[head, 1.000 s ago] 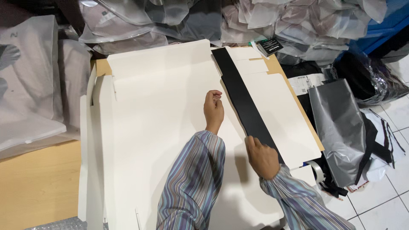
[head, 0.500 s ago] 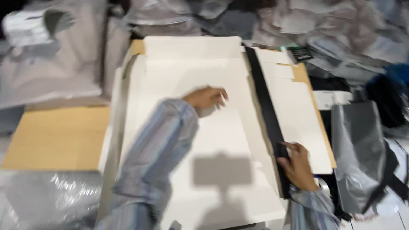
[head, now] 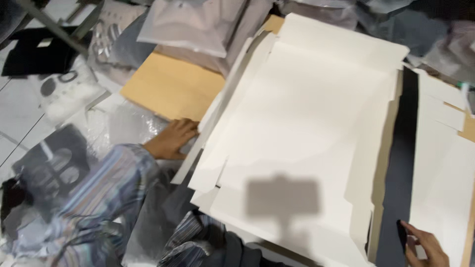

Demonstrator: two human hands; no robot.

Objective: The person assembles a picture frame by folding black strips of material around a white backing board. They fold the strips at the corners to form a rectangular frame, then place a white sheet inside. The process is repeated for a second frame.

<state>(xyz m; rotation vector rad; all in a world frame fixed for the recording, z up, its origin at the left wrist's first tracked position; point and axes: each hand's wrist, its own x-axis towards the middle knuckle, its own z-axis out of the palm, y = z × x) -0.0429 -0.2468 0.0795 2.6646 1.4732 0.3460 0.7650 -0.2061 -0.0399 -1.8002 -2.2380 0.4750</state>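
Note:
A stack of large white flat card sheets (head: 307, 123) lies in front of me, over a brown cardboard sheet (head: 170, 86). My left hand (head: 170, 139), in a striped sleeve, rests at the left edge of the white stack, fingers on or under the sheet edge. At the bottom right, my right hand (head: 425, 244) touches the lower end of a long black strip (head: 403, 163) that runs between the white sheets. Whether either hand grips anything is blurred.
Clear plastic garment bags (head: 193, 24) are piled along the top and left. Dark printed packets (head: 54, 168) lie on the white tiled floor at the left. More white card (head: 445, 178) lies right of the black strip.
My left hand has moved from the middle of the white sheet to its left edge. The view has swung left. My right hand stays at the black strip's lower end.

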